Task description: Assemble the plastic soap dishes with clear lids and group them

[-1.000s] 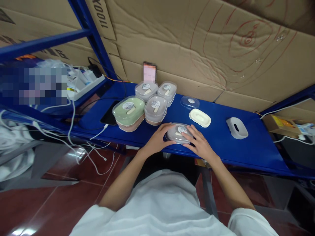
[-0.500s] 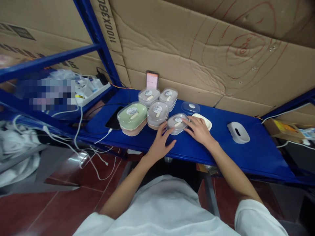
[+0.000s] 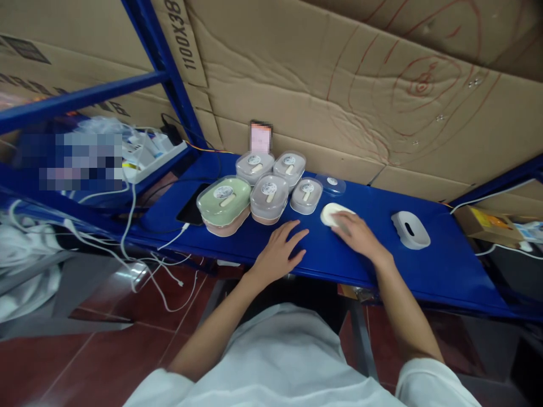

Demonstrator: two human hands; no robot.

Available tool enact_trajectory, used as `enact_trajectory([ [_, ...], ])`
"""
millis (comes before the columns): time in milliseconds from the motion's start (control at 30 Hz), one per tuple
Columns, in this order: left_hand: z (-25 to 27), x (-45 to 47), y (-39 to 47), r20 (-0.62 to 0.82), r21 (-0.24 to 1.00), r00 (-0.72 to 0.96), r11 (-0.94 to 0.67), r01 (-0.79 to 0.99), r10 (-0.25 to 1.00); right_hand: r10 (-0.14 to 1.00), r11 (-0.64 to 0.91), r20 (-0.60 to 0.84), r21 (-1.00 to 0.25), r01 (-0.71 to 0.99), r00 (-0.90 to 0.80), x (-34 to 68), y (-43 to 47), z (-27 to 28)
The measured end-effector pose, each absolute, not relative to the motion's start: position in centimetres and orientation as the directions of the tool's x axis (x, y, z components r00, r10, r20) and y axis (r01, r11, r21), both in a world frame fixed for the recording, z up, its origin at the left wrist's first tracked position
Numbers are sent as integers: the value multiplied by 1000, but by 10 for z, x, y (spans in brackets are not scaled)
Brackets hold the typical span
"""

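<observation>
My left hand (image 3: 281,249) is open just above the blue shelf's front part, fingers apart, holding nothing. My right hand (image 3: 355,230) has its fingers closed over the right side of a shallow cream oval piece (image 3: 331,213), which lies on the shelf. Its fingertips are partly hidden. Between and behind the hands sits a small grey soap-box-like container (image 3: 306,196) with a clear lid and a round sticker. Left of it are a larger grey container (image 3: 268,198) and a green-topped one (image 3: 224,202) with a pinkish base.
Two more grey containers (image 3: 255,167) (image 3: 289,168) stand at the back before a propped phone (image 3: 260,137). A clear lid (image 3: 333,184) lies behind the cream piece. Right on the blue shelf (image 3: 445,277) is a grey slotted tray (image 3: 410,229). A dark phone (image 3: 193,209) and white cables lie left.
Both hands have left the small grey container, which now stands farther back, turned and beside the others. My right hand has moved onto the cream piece, which has shifted left and nearer.
</observation>
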State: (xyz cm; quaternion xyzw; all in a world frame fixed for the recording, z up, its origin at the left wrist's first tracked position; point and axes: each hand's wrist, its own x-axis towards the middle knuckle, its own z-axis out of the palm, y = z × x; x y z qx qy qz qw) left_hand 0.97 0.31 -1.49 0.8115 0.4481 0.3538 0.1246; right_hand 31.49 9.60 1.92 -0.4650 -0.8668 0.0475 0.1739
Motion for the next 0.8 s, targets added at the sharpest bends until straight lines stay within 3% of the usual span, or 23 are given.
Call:
enact_trajectory([
  [100, -8, 9, 2, 454, 418, 470, -647, 638, 757, 743, 670, 303, -336, 662, -598, 307, 80, 24],
  [200, -4, 7, 1, 414, 375, 566, -700, 608, 713, 737, 667, 397, -299, 682, -547, 305, 106, 34],
  [267, -4, 7, 1, 391, 391, 576, -696, 602, 718, 782, 593, 401, -241, 769, -477, 308, 137, 37],
  [433, -9, 5, 3, 423, 478, 503, -658, 582, 753, 898, 405, 247, -138, 904, -364, 319, 181, 23],
  [700, -18, 2, 6, 450, 545, 453, -638, 544, 770, 937, 225, 286, -51, 973, -201, 361, 124, 18],
  [800, -16, 2, 5, 454, 565, 434, -628, 535, 778, 932, 254, 284, -70, 965, -225, 373, 93, 21],
])
